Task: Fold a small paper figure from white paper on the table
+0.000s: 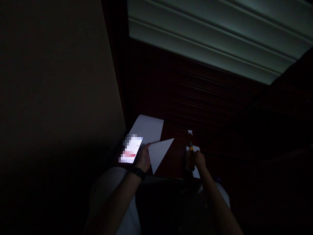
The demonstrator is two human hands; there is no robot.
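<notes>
White paper triangle (160,154), lower centre of frame, sits pinched in my left hand (144,159), my right hand (199,160) gripping a yellow-marked tool (191,148); dim light could cause a slip.

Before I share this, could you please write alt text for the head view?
In dim light, a person's left hand has a triangular white paper in its grip, and the right hand a yellow-and-dark tool. A lit phone is beside the left hand, a larger white sheet beyond it, and a small white scrap beyond the tool.
</notes>
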